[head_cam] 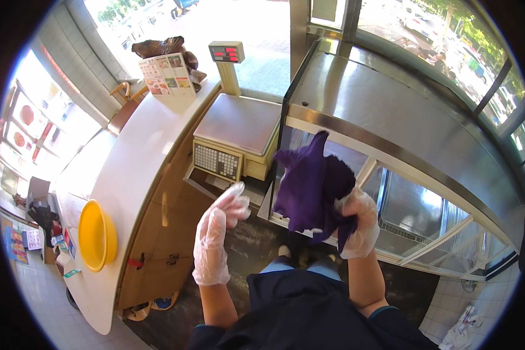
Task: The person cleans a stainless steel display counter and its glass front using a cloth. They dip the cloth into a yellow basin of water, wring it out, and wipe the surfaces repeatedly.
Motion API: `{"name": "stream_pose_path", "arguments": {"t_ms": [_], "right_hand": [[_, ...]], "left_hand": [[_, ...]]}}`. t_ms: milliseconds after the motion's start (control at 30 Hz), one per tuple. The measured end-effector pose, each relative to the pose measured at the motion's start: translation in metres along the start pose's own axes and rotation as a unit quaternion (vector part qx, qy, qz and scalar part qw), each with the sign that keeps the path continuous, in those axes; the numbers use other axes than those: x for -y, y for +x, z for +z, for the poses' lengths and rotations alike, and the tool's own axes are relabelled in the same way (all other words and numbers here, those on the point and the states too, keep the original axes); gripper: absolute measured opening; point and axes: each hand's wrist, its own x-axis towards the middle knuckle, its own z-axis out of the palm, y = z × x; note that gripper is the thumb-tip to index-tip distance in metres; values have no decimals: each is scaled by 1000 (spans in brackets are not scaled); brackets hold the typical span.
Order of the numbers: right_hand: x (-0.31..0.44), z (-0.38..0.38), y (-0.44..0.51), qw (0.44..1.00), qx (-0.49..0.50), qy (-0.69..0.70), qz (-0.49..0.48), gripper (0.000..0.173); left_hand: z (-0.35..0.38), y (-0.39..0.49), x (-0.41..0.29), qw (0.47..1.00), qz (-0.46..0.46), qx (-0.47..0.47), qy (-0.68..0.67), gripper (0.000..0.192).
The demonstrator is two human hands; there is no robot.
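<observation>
A crumpled purple cloth [304, 192] hangs in the air in front of the glass display cabinet [413, 205]. My right hand [362, 223], in a clear plastic glove, grips its right edge. Also gloved, my left hand [218, 236] is raised to the left of the cloth, apart from it, with nothing held and the fingers partly spread. Beyond my left hand stands a cream electronic price scale [238, 124] with a keypad, a metal platform and a lit red display on a post.
A yellow plastic basin [97, 236] stands on the curved white counter [144, 131] at left. A printed menu sheet [168, 76] leans against a dark brown object at its far end. The cabinet's stainless steel top [376, 92] spans the right. Dark floor [253, 249] lies below.
</observation>
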Motion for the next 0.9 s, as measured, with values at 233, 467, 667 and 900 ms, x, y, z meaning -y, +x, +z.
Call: {"name": "stream_pose_path", "arguments": {"t_ms": [233, 467, 667, 900], "right_hand": [[41, 12, 9, 978, 75, -61, 186, 28], [24, 2, -6, 998, -13, -52, 24, 17], [34, 4, 0, 997, -5, -50, 66, 18], [21, 15, 22, 990, 14, 142, 16, 41]], "left_hand": [[35, 19, -23, 979, 6, 173, -110, 85], [30, 16, -17, 971, -121, 143, -148, 41], [36, 3, -36, 972, -148, 45, -178, 30], [30, 10, -15, 959, -51, 82, -265, 43]]}}
